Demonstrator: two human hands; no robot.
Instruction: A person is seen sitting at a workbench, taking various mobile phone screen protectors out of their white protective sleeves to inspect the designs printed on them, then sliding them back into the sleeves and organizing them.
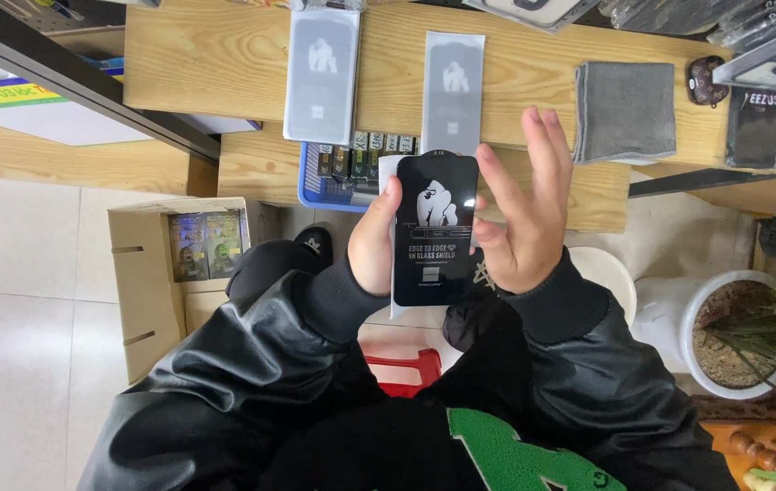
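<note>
Head view. Black screen-protector sheet [435,227]: held upright over the lap, centre of scene, a white backing showing behind it. Left hand [374,241]: grasping the sheet's left edge, thumb on its face. Right hand [520,214]: fingers spread and released, palm just beside the sheet's right edge, possibly touching it. Far: wooden bench [224,55] bearing two grey sleeves [322,75] and a folded grey cloth [624,111]. Left: open cardboard box [147,282]. Right: white plant pot [679,318].
</note>
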